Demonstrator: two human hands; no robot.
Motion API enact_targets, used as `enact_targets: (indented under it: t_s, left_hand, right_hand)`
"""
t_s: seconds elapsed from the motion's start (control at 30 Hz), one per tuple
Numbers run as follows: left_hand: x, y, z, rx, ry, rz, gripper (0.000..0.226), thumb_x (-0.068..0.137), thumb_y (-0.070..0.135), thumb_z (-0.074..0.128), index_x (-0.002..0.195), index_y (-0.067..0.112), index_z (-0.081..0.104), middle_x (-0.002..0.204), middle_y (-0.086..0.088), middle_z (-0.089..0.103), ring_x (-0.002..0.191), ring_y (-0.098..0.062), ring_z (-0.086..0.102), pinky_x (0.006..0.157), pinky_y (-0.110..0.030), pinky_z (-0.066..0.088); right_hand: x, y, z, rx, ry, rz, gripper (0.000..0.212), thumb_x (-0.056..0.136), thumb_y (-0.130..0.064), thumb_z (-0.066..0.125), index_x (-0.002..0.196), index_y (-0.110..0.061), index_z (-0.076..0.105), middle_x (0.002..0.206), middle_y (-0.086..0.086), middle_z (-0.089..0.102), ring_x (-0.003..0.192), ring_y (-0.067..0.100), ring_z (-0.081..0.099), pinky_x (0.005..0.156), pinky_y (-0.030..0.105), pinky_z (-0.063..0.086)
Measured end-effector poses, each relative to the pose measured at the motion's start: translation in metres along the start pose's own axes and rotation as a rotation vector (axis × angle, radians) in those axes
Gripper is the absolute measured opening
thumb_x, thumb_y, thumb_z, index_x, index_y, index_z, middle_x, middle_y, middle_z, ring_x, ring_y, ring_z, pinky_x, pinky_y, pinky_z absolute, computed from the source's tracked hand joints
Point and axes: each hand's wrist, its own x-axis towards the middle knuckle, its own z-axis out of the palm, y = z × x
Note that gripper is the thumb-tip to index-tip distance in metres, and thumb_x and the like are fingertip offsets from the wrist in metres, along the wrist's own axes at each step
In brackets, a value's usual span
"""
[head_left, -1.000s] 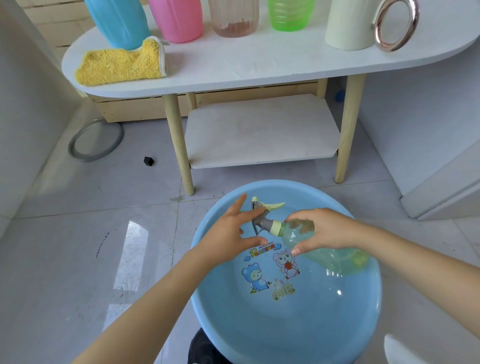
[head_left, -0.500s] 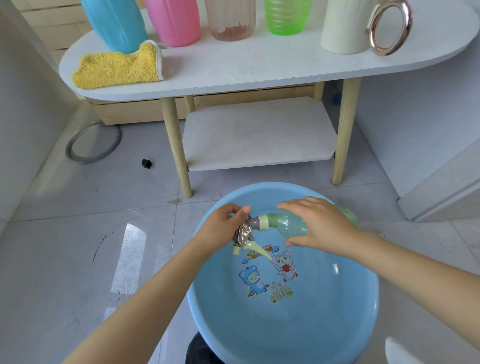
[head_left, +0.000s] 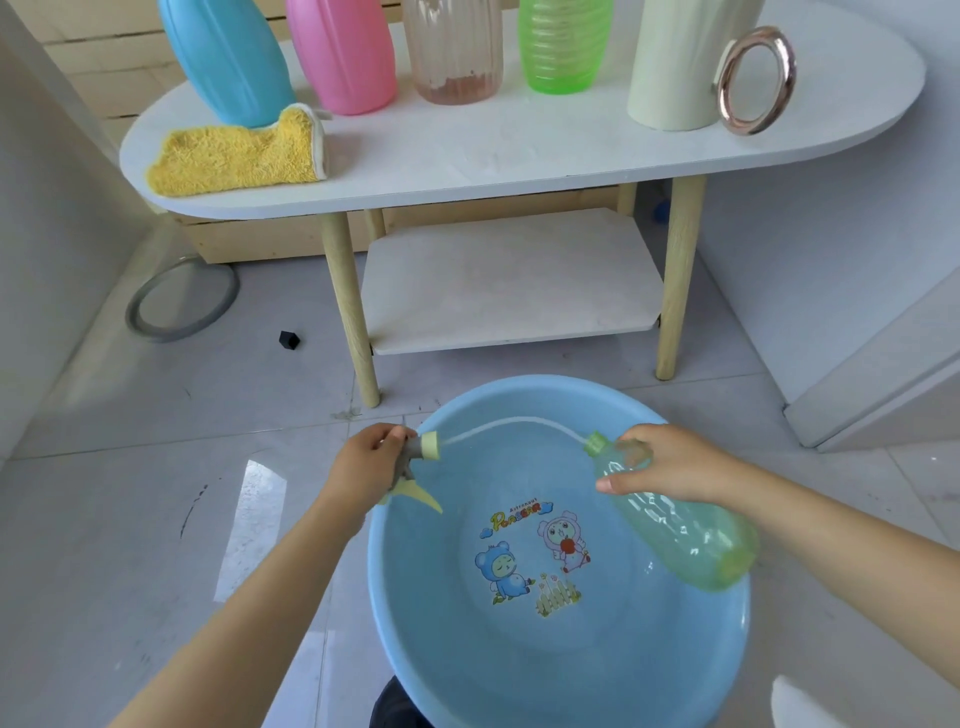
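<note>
Plainly, the spray head (head_left: 422, 453) is off the green bottle (head_left: 675, 525). Only the thin dip tube (head_left: 511, 423) links them, arcing from the head's collar toward 3 o'clock to the bottle mouth (head_left: 596, 443). Whether its tip sits inside cannot be told.

The left hand (head_left: 371, 462) curls its fingers round the grey head, with the pale trigger hanging toward 5 o'clock. The right hand (head_left: 670, 462) grips the bottle at its shoulder.

Both are held over the blue basin (head_left: 519, 670), the head above its 10 o'clock rim and the bottle over its 3 o'clock side. The bottle's long axis runs from neck at 10 o'clock to base at 4 o'clock, so the mouth faces the left hand. It is translucent plastic and seemingly near empty.

Freeing the tube likely means drawing the head toward 9 o'clock.
</note>
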Motion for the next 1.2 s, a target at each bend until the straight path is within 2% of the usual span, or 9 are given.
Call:
enact_targets:
  t_s: [0.2, 0.43, 0.5, 0.57, 0.7, 0.8, 0.93, 1.07, 1.2]
  left_hand:
    - [-0.007, -0.004, 0.004, -0.033, 0.021, -0.034, 0.026, 0.1, 0.021, 0.04, 0.1, 0.011, 0.064, 0.07, -0.007, 0.065, 0.062, -0.019, 0.053, 0.055, -0.027, 0.041]
    - [-0.009, 0.008, 0.003, -0.116, 0.047, 0.034, 0.021, 0.099, 0.025, 0.045, 0.09, 0.016, 0.062, 0.073, -0.006, 0.068, 0.074, -0.024, 0.059, 0.073, -0.036, 0.049]
    - [-0.01, 0.016, 0.0, -0.129, 0.042, 0.064, 0.022, 0.099, 0.025, 0.045, 0.09, 0.013, 0.062, 0.07, -0.006, 0.067, 0.072, -0.024, 0.059, 0.073, -0.037, 0.048]
    - [-0.013, 0.026, -0.005, -0.151, 0.052, 0.101, 0.025, 0.1, 0.025, 0.044, 0.09, 0.01, 0.061, 0.07, -0.009, 0.064, 0.07, -0.023, 0.058, 0.068, -0.034, 0.045]
    - [-0.026, 0.047, -0.022, -0.244, 0.077, 0.176, 0.028, 0.1, 0.025, 0.043, 0.086, 0.013, 0.063, 0.07, -0.008, 0.064, 0.071, -0.024, 0.057, 0.073, -0.039, 0.047]
    - [-0.041, 0.062, -0.037, -0.33, 0.086, 0.226, 0.032, 0.1, 0.026, 0.044, 0.079, 0.013, 0.063, 0.065, -0.003, 0.059, 0.07, -0.023, 0.056, 0.073, -0.038, 0.046]
    - [-0.056, 0.082, -0.048, -0.486, 0.099, 0.254, 0.029, 0.1, 0.024, 0.044, 0.09, 0.015, 0.069, 0.061, 0.002, 0.059, 0.061, -0.012, 0.057, 0.064, -0.027, 0.045]
    - [-0.064, 0.103, -0.053, -0.596, 0.08, 0.273, 0.034, 0.1, 0.025, 0.044, 0.091, 0.0, 0.065, 0.063, -0.002, 0.06, 0.065, -0.02, 0.055, 0.068, -0.035, 0.048]
    - [-0.061, 0.124, -0.054, -0.655, 0.133, 0.254, 0.029, 0.097, 0.025, 0.052, 0.088, 0.004, 0.069, 0.073, -0.005, 0.071, 0.069, -0.02, 0.062, 0.068, -0.032, 0.052]
  right_hand:
    - [-0.01, 0.006, 0.001, 0.209, 0.107, 0.106, 0.07, 0.071, -0.047, 0.077, 0.127, -0.015, 0.049, 0.118, -0.002, 0.055, 0.103, 0.013, 0.053, 0.081, 0.026, 0.04]
    - [-0.018, -0.008, -0.007, 0.31, 0.137, -0.033, 0.059, 0.068, -0.051, 0.077, 0.117, -0.028, 0.053, 0.111, -0.011, 0.059, 0.1, 0.008, 0.061, 0.091, 0.031, 0.048]
    - [-0.02, -0.017, -0.014, 0.329, 0.159, -0.079, 0.061, 0.066, -0.05, 0.078, 0.117, -0.027, 0.054, 0.112, -0.012, 0.06, 0.1, 0.007, 0.061, 0.093, 0.033, 0.049]
    - [-0.023, -0.029, -0.023, 0.357, 0.188, -0.127, 0.058, 0.069, -0.043, 0.079, 0.118, -0.024, 0.055, 0.112, -0.01, 0.061, 0.1, 0.007, 0.061, 0.089, 0.029, 0.049]
    - [-0.037, -0.054, -0.05, 0.384, 0.271, -0.244, 0.053, 0.069, -0.043, 0.078, 0.115, -0.029, 0.056, 0.11, -0.016, 0.063, 0.098, -0.003, 0.059, 0.081, 0.013, 0.044]
    - [-0.054, -0.074, -0.07, 0.448, 0.327, -0.32, 0.066, 0.057, -0.057, 0.073, 0.117, -0.035, 0.056, 0.106, -0.02, 0.066, 0.098, -0.005, 0.06, 0.09, 0.022, 0.047]
    - [-0.076, -0.093, -0.091, 0.564, 0.354, -0.42, 0.065, 0.054, -0.065, 0.077, 0.112, -0.044, 0.057, 0.109, -0.024, 0.065, 0.101, -0.001, 0.062, 0.097, 0.034, 0.046]
    - [-0.087, -0.114, -0.103, 0.658, 0.41, -0.486, 0.053, 0.058, -0.053, 0.08, 0.105, -0.041, 0.06, 0.104, -0.02, 0.068, 0.097, -0.005, 0.063, 0.094, 0.032, 0.048]
    - [-0.088, -0.129, -0.107, 0.718, 0.427, -0.515, 0.052, 0.058, -0.046, 0.074, 0.108, -0.034, 0.062, 0.101, -0.016, 0.07, 0.095, -0.001, 0.065, 0.091, 0.031, 0.05]
